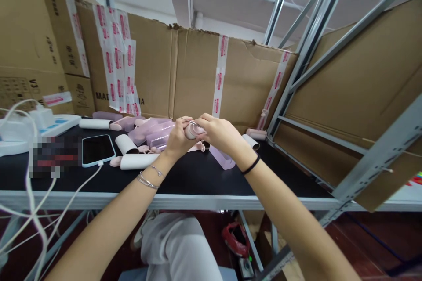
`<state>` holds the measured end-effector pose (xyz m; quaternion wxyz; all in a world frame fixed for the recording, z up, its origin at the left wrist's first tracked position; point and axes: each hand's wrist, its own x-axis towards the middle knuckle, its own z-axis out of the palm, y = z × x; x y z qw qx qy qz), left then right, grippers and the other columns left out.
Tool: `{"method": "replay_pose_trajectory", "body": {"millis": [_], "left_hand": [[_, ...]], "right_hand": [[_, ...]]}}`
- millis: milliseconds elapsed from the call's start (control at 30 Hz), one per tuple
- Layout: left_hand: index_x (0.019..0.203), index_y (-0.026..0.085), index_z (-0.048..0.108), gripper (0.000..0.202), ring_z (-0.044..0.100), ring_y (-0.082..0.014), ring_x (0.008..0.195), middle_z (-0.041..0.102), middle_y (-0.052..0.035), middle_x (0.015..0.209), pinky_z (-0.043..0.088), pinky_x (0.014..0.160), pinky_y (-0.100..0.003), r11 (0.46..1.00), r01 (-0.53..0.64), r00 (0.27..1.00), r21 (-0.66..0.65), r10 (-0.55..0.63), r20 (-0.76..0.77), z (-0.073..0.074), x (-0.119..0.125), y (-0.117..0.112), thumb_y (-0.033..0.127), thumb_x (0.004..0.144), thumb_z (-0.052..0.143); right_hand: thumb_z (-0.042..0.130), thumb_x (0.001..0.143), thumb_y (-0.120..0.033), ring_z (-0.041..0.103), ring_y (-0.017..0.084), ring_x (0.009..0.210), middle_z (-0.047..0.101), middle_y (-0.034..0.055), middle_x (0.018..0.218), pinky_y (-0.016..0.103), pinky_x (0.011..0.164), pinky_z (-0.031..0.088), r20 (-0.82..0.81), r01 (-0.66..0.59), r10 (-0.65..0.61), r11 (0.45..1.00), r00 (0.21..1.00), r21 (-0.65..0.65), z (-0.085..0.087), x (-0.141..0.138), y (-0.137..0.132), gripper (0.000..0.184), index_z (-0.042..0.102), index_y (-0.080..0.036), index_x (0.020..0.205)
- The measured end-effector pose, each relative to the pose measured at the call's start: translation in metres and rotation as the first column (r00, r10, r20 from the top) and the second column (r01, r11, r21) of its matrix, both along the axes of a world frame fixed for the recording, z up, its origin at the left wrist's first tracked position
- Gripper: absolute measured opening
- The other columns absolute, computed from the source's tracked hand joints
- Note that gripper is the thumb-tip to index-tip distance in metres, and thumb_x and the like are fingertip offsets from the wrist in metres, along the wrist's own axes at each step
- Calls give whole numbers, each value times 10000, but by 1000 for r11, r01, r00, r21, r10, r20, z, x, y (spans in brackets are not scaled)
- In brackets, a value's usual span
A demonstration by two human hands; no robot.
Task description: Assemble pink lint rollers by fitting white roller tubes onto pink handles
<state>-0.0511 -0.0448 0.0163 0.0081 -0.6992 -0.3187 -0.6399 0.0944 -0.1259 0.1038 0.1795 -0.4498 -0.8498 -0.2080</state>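
Observation:
My left hand [178, 138] is closed around a small pale pink cylindrical part [192, 131], its round end turned up towards me. Over the top of it, the fingers of my right hand [219, 134] are pinched on a thin, metallic-looking tool [194, 123] that lies across the part's end. The tool's exact kind is too small to tell. Both hands are held together above the black tabletop [198, 180]. Behind and below them lie translucent lilac plastic pieces [158, 134] and a lilac holder-like piece [224, 158].
White tubes [138, 161] and pink parts lie to the left, with another white tube [251, 142] at the right. A phone [98, 150] on a charging cable rests near a white power strip [62, 125]. Cardboard walls [198, 74] and a metal frame [306, 48] enclose the table.

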Motion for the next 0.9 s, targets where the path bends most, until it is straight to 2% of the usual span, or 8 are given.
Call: {"method": "replay_pose_trajectory", "body": {"millis": [100, 200, 467, 700, 800, 900], "left_hand": [[1031, 187, 477, 584, 672, -233, 934, 645, -104, 1052, 514, 809, -311, 999, -8, 996, 32, 11, -91, -2, 1, 5, 416, 590, 784], [1030, 189, 499, 521, 667, -247, 951, 640, -95, 1034, 507, 832, -325, 999, -53, 985, 10, 54, -162, -3, 1, 9, 355, 608, 755], [820, 217, 499, 330, 645, -213, 768, 619, -27, 774, 497, 736, -311, 1000, 4, 974, -6, -5, -225, -3, -2, 24, 339, 616, 728], [799, 215, 494, 349, 595, -191, 730, 613, -6, 748, 460, 693, -297, 983, 28, 985, -184, -59, -164, 0, -11, 20, 376, 591, 723], [791, 215, 502, 291, 588, -169, 761, 623, 8, 770, 454, 721, -275, 956, 145, 966, -255, -193, -172, -1, -17, 21, 388, 634, 676], [873, 220, 508, 322, 611, -171, 825, 655, -18, 888, 465, 756, -280, 923, 242, 948, -299, -290, -130, -5, -20, 26, 388, 656, 677]], "right_hand": [[550, 878, -177, 657, 188, 780, 592, 95, 1038, 277, 639, 456, 265, 103, -117, 993, 957, 63, 7, -6, 0, 267, 574, -160, 1143], [522, 874, -116, 660, 193, 767, 589, 118, 1030, 273, 605, 443, 385, 120, -151, 987, 911, 103, 7, -11, 4, 265, 565, -126, 1136], [545, 868, -128, 647, 189, 853, 647, 101, 981, 258, 651, 411, 402, 18, 2, 999, 916, -45, 14, -10, 29, 219, 587, -120, 1082], [573, 832, -115, 634, 180, 853, 669, 96, 1003, 258, 652, 379, 427, -83, 126, 989, 896, -119, 17, -12, 48, 270, 596, -149, 1099], [575, 812, -78, 640, 165, 811, 684, 72, 969, 251, 640, 373, 471, -85, 164, 979, 867, -185, 11, -7, 62, 305, 595, -183, 1098], [545, 831, -60, 652, 162, 830, 680, 70, 974, 247, 644, 388, 478, -55, 141, 981, 867, -188, -6, 3, 74, 321, 571, -188, 1124]]}}
